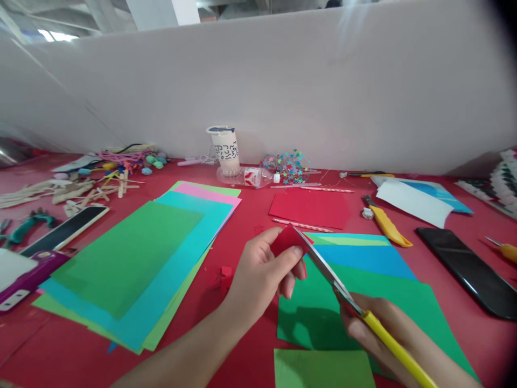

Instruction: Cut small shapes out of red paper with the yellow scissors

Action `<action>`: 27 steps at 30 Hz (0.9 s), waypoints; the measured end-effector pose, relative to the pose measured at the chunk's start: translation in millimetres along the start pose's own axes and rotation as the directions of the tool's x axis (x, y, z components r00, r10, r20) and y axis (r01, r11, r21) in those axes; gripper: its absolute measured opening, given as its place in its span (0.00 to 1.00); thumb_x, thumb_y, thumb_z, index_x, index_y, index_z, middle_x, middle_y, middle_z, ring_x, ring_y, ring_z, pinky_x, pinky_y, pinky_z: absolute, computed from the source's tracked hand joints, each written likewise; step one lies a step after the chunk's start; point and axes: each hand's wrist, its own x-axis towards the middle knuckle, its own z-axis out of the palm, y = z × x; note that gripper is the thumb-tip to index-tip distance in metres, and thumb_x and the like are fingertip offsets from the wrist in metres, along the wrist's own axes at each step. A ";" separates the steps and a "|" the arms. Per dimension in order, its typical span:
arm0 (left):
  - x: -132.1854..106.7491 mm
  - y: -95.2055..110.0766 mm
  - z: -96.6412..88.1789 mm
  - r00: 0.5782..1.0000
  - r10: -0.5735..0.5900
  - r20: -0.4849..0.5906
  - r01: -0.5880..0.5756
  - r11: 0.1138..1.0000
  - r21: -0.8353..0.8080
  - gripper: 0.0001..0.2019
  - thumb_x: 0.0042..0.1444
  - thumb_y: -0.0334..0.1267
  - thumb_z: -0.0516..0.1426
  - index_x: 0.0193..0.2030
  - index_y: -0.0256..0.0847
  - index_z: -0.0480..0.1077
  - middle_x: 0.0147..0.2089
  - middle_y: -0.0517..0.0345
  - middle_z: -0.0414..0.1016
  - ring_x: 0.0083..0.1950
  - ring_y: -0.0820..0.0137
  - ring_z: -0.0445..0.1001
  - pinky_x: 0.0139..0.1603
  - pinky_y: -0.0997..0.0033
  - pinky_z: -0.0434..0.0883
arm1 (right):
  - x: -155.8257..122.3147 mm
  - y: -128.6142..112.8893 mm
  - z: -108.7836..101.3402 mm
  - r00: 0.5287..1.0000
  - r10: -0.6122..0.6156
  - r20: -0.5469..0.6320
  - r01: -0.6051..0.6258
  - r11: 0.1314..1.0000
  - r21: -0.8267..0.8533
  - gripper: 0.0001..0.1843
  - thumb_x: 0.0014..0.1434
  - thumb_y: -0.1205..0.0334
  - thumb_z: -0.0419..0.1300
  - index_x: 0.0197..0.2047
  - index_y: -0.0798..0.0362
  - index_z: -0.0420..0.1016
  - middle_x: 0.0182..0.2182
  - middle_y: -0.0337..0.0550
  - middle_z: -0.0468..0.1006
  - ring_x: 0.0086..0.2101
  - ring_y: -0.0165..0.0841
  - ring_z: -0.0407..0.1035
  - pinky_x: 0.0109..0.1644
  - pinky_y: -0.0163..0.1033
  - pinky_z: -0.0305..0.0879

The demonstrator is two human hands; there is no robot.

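My left hand (262,264) pinches a small piece of red paper (287,240) between thumb and fingers above the middle of the table. In my right hand (375,323) is a pair of scissors (343,291) with yellow handles, pointing up and to the left. The scissors' blades reach the right edge of the red paper; whether they are apart or closed on it I cannot tell. Under my right hand lie sheets of green paper (404,302) and blue paper (363,261). Small red scraps (226,276) rest beside my left wrist.
At left spreads a stack of coloured paper (133,253). Behind stand a white cup (225,151) and a lying plastic bottle (258,177). A red sheet (309,208), a yellow utility knife (390,225) and a black phone (468,269) lie farther right. Craft sticks (89,191) are at far left.
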 end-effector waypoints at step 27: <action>2.0 -2.1 -2.3 1.000 0.005 0.020 -0.006 1.000 0.007 0.12 0.56 0.43 0.58 0.43 0.41 0.66 0.22 0.64 0.74 0.14 0.79 0.63 0.13 0.82 0.57 | 5.4 4.7 -3.3 0.997 -0.075 0.000 0.073 0.977 -0.202 0.42 0.49 0.22 0.40 0.24 0.53 0.73 0.22 0.46 0.74 0.25 0.38 0.67 0.28 0.38 0.67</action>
